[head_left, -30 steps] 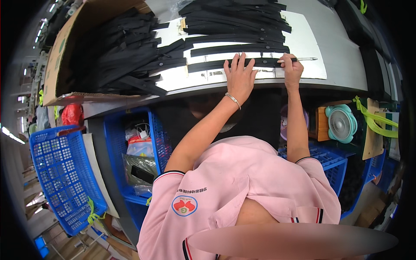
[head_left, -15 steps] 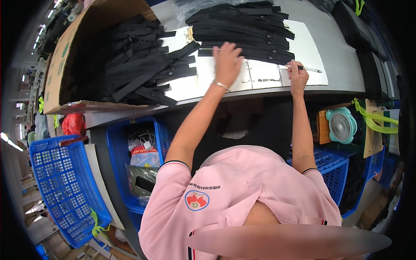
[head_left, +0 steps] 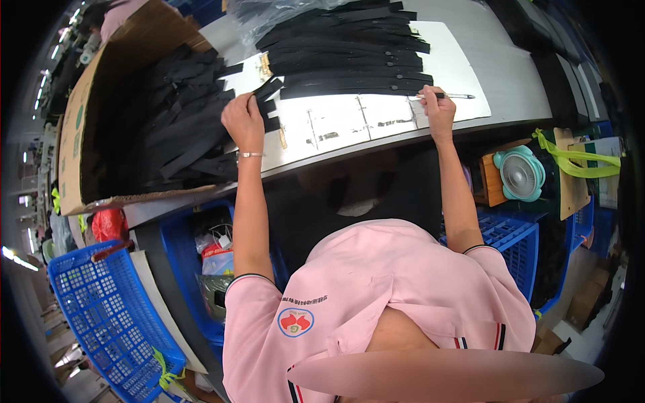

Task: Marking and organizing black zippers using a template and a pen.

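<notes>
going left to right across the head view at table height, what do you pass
open cardboard box of black strips → left hand pinching a black strip → white marked sheet → right hand holding a thin pen → bare grey tabletop

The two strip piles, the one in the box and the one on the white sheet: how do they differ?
The box pile is jumbled, strips crossing at all angles; the sheet pile lies in neat, nearly parallel rows. The box pile sits inside a cardboard box; the sheet pile rests on a white sheet. The left hand grips a box-pile strip; the right hand, holding a pen, is beside the sheet pile. Both are black strips.
</notes>
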Motion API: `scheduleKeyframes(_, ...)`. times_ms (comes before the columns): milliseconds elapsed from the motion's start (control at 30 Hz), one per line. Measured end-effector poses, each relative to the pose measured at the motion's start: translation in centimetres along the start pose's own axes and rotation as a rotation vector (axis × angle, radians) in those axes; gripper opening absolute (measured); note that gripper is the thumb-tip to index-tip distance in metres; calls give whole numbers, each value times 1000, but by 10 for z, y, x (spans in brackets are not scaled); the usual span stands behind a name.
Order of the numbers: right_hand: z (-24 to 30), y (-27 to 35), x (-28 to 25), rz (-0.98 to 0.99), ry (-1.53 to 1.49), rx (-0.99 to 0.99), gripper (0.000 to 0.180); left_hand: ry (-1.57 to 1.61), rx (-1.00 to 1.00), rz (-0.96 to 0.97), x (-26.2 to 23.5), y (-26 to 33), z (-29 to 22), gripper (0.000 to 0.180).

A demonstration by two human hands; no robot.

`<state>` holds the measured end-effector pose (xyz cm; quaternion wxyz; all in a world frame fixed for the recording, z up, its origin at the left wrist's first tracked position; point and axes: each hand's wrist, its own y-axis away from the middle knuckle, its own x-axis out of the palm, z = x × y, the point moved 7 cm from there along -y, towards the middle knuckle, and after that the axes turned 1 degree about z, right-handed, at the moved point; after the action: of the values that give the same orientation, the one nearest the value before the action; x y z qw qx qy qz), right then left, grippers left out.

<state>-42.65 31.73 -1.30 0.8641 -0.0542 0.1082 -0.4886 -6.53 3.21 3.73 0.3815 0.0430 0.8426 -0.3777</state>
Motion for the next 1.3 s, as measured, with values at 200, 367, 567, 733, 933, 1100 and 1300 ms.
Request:
scheduleKeyframes(200, 6, 2, 2, 47, -137, -11, 19, 485, 31, 482, 42, 36, -119, 14)
scheduleKeyframes(367, 14, 13, 5, 14, -66, -105, 18, 455, 151, 568, 88, 56, -183, 16)
scheduleKeyframes(567, 49, 73, 28, 91, 724, -741, 29, 414, 156, 511, 103, 65, -208, 20)
scheduleKeyframes(733, 36, 69, 1, 27, 850, -686, 35, 333, 212, 310, 80, 76, -192, 31)
scheduleKeyframes(933, 27, 62, -14, -9, 867, -707, 32, 114, 103, 345, 48, 105, -149, 36)
scheduleKeyframes(1100, 28, 66, -12, -47, 857, -701, 32, -46, -26, 311, 13, 125, -111, 48)
scheduleKeyframes(1300, 33, 64, -12, -21, 882, -677, 35, -6, -16, 355, 10, 131, -89, 60)
